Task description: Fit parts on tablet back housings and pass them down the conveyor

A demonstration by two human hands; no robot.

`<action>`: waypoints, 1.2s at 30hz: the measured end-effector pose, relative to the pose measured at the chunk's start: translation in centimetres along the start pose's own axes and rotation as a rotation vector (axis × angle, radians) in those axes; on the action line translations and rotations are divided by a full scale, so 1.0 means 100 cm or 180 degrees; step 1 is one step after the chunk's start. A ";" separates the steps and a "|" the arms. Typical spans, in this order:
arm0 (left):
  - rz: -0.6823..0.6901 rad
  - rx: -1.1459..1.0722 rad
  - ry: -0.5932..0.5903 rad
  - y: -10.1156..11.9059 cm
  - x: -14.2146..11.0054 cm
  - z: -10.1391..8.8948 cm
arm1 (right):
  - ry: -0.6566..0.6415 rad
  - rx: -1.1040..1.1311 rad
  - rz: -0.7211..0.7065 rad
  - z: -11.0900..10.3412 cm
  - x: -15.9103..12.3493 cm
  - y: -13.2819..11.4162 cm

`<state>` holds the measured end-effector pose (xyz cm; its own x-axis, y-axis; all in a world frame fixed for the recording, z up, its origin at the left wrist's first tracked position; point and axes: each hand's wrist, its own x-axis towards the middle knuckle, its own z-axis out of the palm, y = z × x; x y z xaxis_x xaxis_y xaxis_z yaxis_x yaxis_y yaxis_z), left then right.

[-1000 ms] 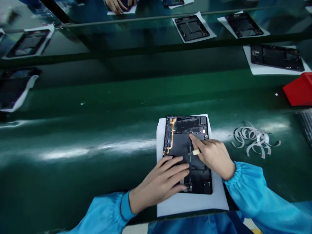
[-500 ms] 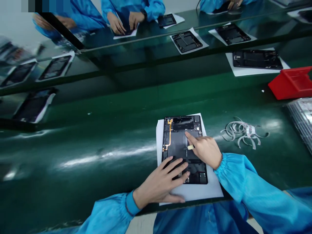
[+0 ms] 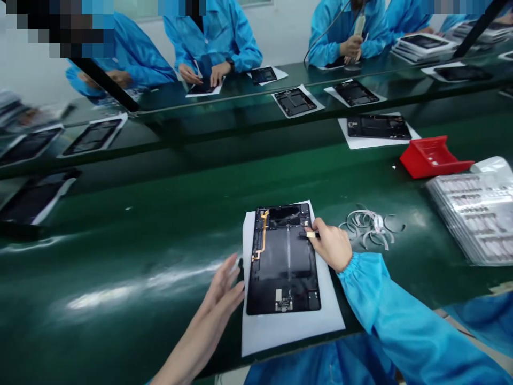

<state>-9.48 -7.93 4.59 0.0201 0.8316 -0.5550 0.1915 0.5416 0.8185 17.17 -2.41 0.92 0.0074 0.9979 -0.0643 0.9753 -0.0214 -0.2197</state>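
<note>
An opened black tablet housing [image 3: 276, 267] lies on a white sheet [image 3: 292, 334]. A bent orange flex cable [image 3: 263, 235] runs along its left side. Near the housing's upper right edge, my right hand [image 3: 332, 246] is closed on a small strip [image 3: 311, 235], cream with a dark end. Its fingertips are at the housing's edge, and the thumb is partly hidden. To the left of the housing my left hand [image 3: 218, 297] is open, slightly blurred, with thumb and fingers apart. A small dark spot shows by its fingertips; I cannot tell what it is.
Curled white strips [image 3: 374, 222] lie right of the sheet. Beyond them are a red bin [image 3: 433, 158] and stacked clear trays [image 3: 481, 214]. Other housings, such as one at the back [image 3: 379, 127], rest on white sheets. A raised shelf crosses behind; co-workers in blue sleeves [image 3: 212, 43] work beyond it.
My left hand has lifted off the housing and moved left. My right hand has drawn back from the housing's middle to its right edge with the strip. The view has tilted up and turned right.
</note>
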 end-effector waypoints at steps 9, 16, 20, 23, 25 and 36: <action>-0.0618 -0.1049 -0.0291 0.013 0.008 0.011 | -0.0226 0.0118 -0.0102 0.002 0.000 -0.002; 0.0036 -0.0818 -0.0076 0.005 0.020 0.026 | 0.0041 0.0578 -0.0165 0.006 -0.003 -0.002; -0.0081 -0.0757 -0.0143 0.019 0.065 -0.002 | 0.0427 0.0844 -0.0242 0.011 -0.004 -0.005; 0.0133 -0.0641 -0.0184 0.051 0.123 -0.028 | 0.0673 0.0897 -0.0253 0.016 -0.002 -0.006; 0.0410 -0.0591 -0.0154 0.077 0.166 -0.041 | 0.0782 0.0892 -0.0283 0.019 -0.001 -0.005; 0.1365 -0.0038 0.0808 0.180 0.283 -0.067 | 0.0886 0.1022 -0.0387 0.038 0.004 -0.005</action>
<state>-12.02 26.20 4.57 -0.1451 0.9827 -0.1155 0.2069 0.1443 0.9677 15.87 -2.26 -2.69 -0.0013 0.9718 0.2357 0.8551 0.1233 -0.5036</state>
